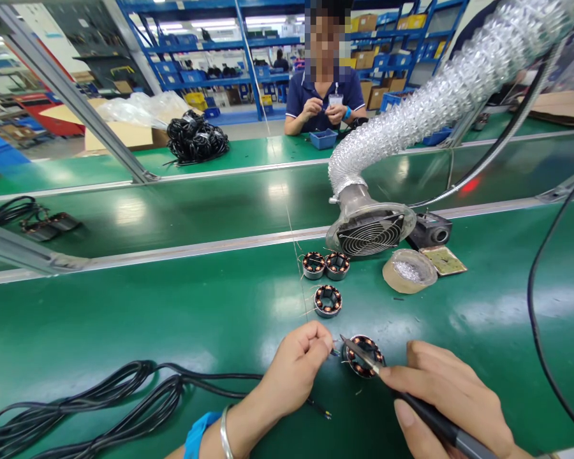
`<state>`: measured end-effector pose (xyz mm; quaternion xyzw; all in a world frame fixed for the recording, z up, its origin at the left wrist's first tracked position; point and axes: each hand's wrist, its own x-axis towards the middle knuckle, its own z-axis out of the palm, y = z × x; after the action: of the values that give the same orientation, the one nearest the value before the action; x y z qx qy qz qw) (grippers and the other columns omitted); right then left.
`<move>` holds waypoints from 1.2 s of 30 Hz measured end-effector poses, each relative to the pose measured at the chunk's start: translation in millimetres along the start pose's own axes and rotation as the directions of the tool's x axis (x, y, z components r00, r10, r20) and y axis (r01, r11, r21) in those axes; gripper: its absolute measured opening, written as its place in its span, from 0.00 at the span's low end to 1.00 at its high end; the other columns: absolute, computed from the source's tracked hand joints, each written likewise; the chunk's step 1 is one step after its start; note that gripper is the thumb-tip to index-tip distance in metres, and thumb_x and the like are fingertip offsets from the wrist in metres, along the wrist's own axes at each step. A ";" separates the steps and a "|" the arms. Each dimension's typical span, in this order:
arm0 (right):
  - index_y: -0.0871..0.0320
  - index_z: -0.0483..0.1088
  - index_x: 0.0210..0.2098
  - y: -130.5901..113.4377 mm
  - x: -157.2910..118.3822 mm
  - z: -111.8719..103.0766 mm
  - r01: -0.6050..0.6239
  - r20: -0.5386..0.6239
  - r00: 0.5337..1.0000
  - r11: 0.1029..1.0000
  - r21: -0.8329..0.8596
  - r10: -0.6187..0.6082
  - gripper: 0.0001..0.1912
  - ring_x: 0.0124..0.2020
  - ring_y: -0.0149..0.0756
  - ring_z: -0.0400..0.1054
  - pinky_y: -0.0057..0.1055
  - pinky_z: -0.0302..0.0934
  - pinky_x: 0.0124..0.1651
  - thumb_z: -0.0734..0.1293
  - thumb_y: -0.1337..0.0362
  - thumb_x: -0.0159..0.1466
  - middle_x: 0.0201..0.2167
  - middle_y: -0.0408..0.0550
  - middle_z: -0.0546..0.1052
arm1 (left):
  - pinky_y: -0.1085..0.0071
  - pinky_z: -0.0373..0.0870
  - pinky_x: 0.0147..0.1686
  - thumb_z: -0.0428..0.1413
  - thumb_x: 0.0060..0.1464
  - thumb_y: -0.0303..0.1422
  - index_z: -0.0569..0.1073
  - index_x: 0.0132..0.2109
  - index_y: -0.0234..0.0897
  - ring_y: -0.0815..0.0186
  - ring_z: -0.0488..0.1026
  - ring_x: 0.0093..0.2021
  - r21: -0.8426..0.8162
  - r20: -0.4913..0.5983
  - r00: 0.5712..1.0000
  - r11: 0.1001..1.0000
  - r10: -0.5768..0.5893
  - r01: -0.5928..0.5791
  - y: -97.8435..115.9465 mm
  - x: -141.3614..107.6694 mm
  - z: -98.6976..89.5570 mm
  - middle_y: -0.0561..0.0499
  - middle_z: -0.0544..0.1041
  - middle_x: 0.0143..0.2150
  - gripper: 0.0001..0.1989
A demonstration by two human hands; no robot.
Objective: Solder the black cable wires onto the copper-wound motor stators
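My left hand [302,360] pinches the end of a black cable, whose small coloured wires stick out by the fingertips. In my right hand [452,395] is a soldering iron [423,411], its tip lying over the left rim of a copper-wound stator ring [363,356]. The tip is close to the wires at my left fingertips; whether they touch is too small to tell. Another stator ring [328,301] lies just beyond, with two more rings [325,265] side by side behind it. Coiled black cables [138,398] lie at the lower left, and a cable end with bare wires rests below my left hand.
A fume extractor [373,231] with a silver duct stands behind the rings. Right of it are a round tub [410,271], a yellowish pad [444,261] and a dark holder [430,231]. Across the bench, a person [325,95] works near a blue tray [323,139].
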<state>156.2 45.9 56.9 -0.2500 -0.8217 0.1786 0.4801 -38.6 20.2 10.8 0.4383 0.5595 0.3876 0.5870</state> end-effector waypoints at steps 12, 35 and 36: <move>0.58 0.72 0.38 1.9 -9.8 9.7 -0.004 -0.009 1.000 0.999 0.050 0.005 0.15 0.19 0.33 0.59 0.31 0.50 0.23 0.61 0.74 0.54 0.19 0.42 0.66 | 0.73 0.49 0.25 0.51 0.57 0.39 0.64 0.29 0.38 0.70 0.51 0.25 -0.026 0.002 1.000 1.000 0.000 0.000 1.8 -1.4 0.4 0.59 0.57 0.24 0.11; 0.61 0.71 0.41 9.4 -3.0 -0.8 0.096 0.024 0.995 0.995 0.021 -0.097 0.17 0.19 0.32 0.59 0.31 0.52 0.23 0.61 0.76 0.53 0.20 0.43 0.67 | 0.73 0.47 0.24 0.51 0.57 0.38 0.64 0.29 0.38 0.70 0.50 0.24 -0.029 0.005 1.000 1.000 -0.010 0.010 2.4 -1.3 0.0 0.60 0.55 0.23 0.11; 0.61 0.71 0.41 9.6 -3.6 -1.1 0.101 0.023 0.995 0.995 0.019 -0.101 0.17 0.19 0.32 0.59 0.31 0.53 0.23 0.62 0.76 0.53 0.21 0.43 0.68 | 0.73 0.48 0.24 0.51 0.57 0.38 0.64 0.29 0.38 0.70 0.50 0.24 -0.029 0.004 1.000 1.000 -0.009 0.009 2.1 -0.9 0.0 0.60 0.55 0.23 0.11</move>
<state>160.9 51.7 49.8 -0.2018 -0.8373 0.1642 0.4809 -38.6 20.0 13.1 0.4281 0.5546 0.3919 0.5962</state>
